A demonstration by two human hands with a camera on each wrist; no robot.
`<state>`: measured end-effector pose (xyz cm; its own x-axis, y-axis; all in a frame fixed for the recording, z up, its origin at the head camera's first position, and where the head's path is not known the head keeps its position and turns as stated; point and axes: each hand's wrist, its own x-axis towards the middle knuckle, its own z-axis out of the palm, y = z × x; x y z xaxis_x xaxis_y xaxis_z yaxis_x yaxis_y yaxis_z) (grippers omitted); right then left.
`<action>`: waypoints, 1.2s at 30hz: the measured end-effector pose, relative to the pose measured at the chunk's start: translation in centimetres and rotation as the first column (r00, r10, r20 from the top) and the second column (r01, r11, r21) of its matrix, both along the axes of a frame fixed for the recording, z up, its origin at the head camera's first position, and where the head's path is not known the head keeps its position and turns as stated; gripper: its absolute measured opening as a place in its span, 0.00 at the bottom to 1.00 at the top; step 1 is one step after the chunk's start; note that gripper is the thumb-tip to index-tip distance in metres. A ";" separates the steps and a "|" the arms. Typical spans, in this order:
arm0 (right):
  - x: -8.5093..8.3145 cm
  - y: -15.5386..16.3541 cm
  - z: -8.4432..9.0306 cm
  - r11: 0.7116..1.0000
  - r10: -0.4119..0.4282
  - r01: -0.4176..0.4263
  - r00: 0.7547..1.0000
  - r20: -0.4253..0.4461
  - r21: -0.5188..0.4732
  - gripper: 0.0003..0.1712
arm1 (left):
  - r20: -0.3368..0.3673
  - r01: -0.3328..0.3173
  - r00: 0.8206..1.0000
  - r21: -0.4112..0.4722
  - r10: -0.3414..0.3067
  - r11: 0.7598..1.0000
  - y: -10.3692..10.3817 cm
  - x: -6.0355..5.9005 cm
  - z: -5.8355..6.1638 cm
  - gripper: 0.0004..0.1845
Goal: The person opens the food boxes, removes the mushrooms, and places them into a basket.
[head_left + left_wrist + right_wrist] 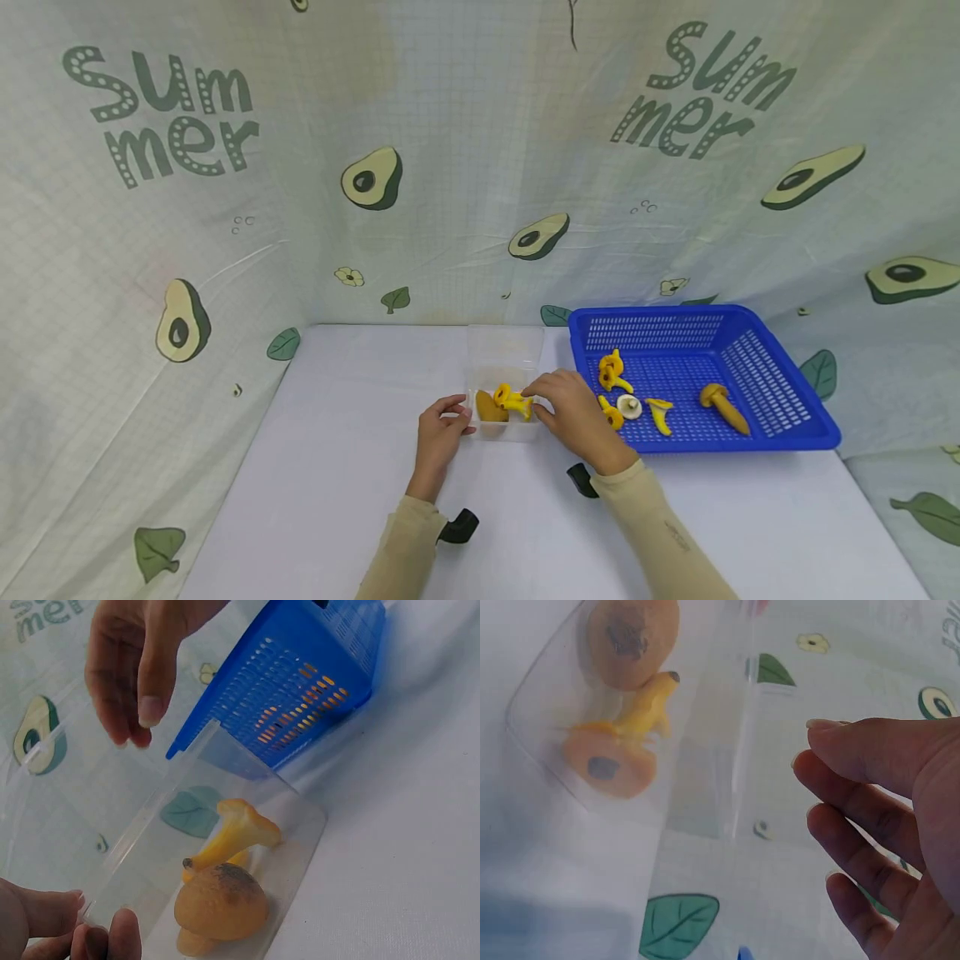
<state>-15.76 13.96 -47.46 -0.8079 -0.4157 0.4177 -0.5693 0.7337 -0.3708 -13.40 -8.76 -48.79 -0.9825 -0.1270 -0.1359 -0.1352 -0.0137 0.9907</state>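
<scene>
A clear plastic box [517, 432] stands on the white table with its lid [504, 343] raised at the back. Inside lie a brown mushroom [223, 904] and yellow chanterelle mushrooms [241, 829]. My left hand [439, 433] pinches the box's left edge between thumb and fingers. Over the right side of the box hovers my right hand [576, 413], fingers loosely bent and apart. In the right wrist view nothing lies between that hand's thumb and fingers, and it is clear of the box wall.
Right of the box is a blue plastic basket [705, 444]. It holds several yellow chanterelles [660, 414], a white mushroom [629, 407] and a long-stemmed brown mushroom [724, 407]. A printed cloth [450, 167] hangs behind the table [360, 367].
</scene>
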 end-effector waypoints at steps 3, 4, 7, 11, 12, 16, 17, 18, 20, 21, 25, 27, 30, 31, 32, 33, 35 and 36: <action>-0.6 -0.7 -0.2 0.999 0.006 -0.007 1.000 0.029 0.032 0.13 | -0.009 0.004 1.000 0.003 -0.004 1.000 0.0 0.0 0.1 0.17; -0.7 -0.9 -0.2 0.999 0.010 -0.011 0.999 0.045 0.038 0.13 | -0.013 0.005 1.000 0.002 -0.005 1.000 0.0 0.0 0.0 0.17; -1.2 -1.4 -0.4 0.998 0.011 -0.017 0.996 0.089 0.066 0.13 | -0.010 0.005 1.000 -0.002 -0.005 1.000 0.0 -0.2 -0.4 0.17; -1.8 -2.0 -0.6 0.996 0.029 -0.040 0.991 0.128 0.083 0.13 | 0.010 -0.007 1.000 -0.012 0.007 1.000 -0.1 -1.0 -2.4 0.17; -2.0 -2.2 -0.7 0.995 0.033 -0.045 0.990 0.135 0.088 0.13 | 0.014 -0.010 1.000 -0.013 0.011 1.000 -0.1 -1.2 -3.0 0.17; -2.4 -2.7 -1.0 0.994 0.050 -0.066 0.984 0.168 0.091 0.12 | -0.007 -0.015 1.000 -0.002 0.015 1.000 -0.2 -1.6 -4.0 0.17; -2.5 -2.8 -1.1 0.993 0.053 -0.070 0.983 0.173 0.095 0.12 | -0.014 -0.014 1.000 0.004 0.014 1.000 -0.2 -1.6 -4.0 0.17; -2.6 -2.9 -1.2 0.992 0.056 -0.075 0.983 0.177 0.098 0.12 | -0.019 -0.012 1.000 0.009 0.012 1.000 -0.2 -1.6 -4.0 0.18; -2.7 -3.0 -1.3 0.991 0.063 -0.083 0.981 0.185 0.100 0.12 | -0.030 -0.008 1.000 0.019 0.008 1.000 -0.2 -1.6 -4.1 0.18; -2.8 -3.1 -1.4 0.991 0.065 -0.085 0.980 0.187 0.104 0.11 | -0.031 -0.008 0.999 0.023 0.008 1.000 -0.2 -1.5 -4.0 0.18; -3.1 -3.3 -1.6 0.988 0.065 -0.090 0.979 0.193 0.123 0.12 | -0.029 -0.007 1.000 0.025 0.007 1.000 -0.3 -1.5 -4.1 0.17; -3.3 -3.4 -1.8 0.986 0.061 -0.090 0.978 0.198 0.140 0.12 | -0.024 -0.006 1.000 0.029 0.007 1.000 -0.3 -1.5 -4.0 0.17; -3.5 -3.5 -1.8 0.982 0.057 -0.092 0.976 0.210 0.163 0.12 | -0.024 -0.003 1.000 0.029 0.004 1.000 -0.3 -1.5 -4.1 0.17; -3.6 -3.5 -1.9 0.981 0.055 -0.093 0.975 0.214 0.170 0.12 | -0.026 -0.002 1.000 0.028 0.003 1.000 -0.3 -1.5 -4.1 0.17; -3.7 -3.6 -1.9 0.980 0.054 -0.093 0.974 0.219 0.176 0.12 | -0.026 -0.002 1.000 0.027 0.002 1.000 -0.3 -1.5 -4.1 0.17; -3.8 -3.7 -1.9 0.979 0.051 -0.093 0.974 0.223 0.182 0.12 | -0.026 -0.002 1.000 0.026 0.003 1.000 -0.3 -1.5 -4.0 0.17; -4.0 -3.8 -1.9 0.977 0.047 -0.093 0.972 0.230 0.193 0.12 | -0.024 -0.005 1.000 0.023 0.005 1.000 -0.3 -1.5 -4.0 0.17; -4.0 -3.8 -1.9 0.976 0.044 -0.093 0.970 0.238 0.198 0.12 | -0.022 -0.006 1.000 0.021 0.006 1.000 -0.3 -1.5 -4.0 0.17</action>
